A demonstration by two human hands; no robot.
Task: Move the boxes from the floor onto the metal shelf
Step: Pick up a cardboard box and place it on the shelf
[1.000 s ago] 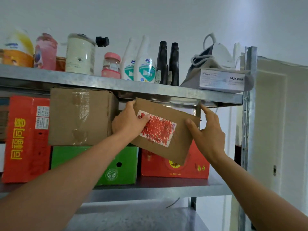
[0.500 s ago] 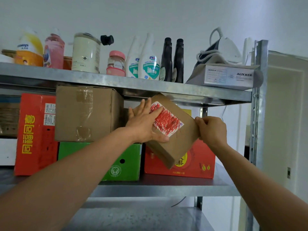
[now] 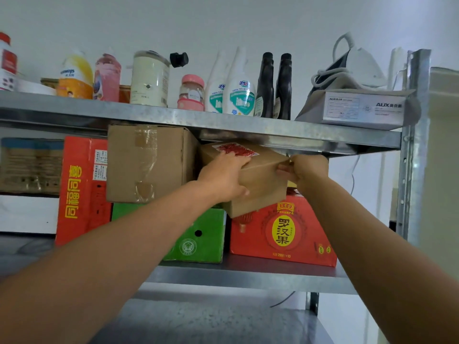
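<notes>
At 12 o'clock from the camera, on the middle level of the metal shelf (image 3: 248, 278), the small brown box (image 3: 260, 181) now sits nearly level on top of the red carton (image 3: 283, 232). Half a second ago it was tilted on a corner with its scribbled label (image 3: 234, 148) facing out; the label now faces up, tight under the upper shelf edge (image 3: 298, 136). Left hand (image 3: 223, 177) grips the box's 9 o'clock side, fingers over the top, thumb under the front. Right hand (image 3: 306, 170) pinches the 3 o'clock top corner. The box touches or nearly touches the big taped box (image 3: 149, 162) at 9 o'clock, above the green carton (image 3: 198, 237). Front edge overhangs the red carton slightly. Judgement: placement almost done; next is a push back into the gap, then release. Risk: snagging on the shelf lip above.
</notes>
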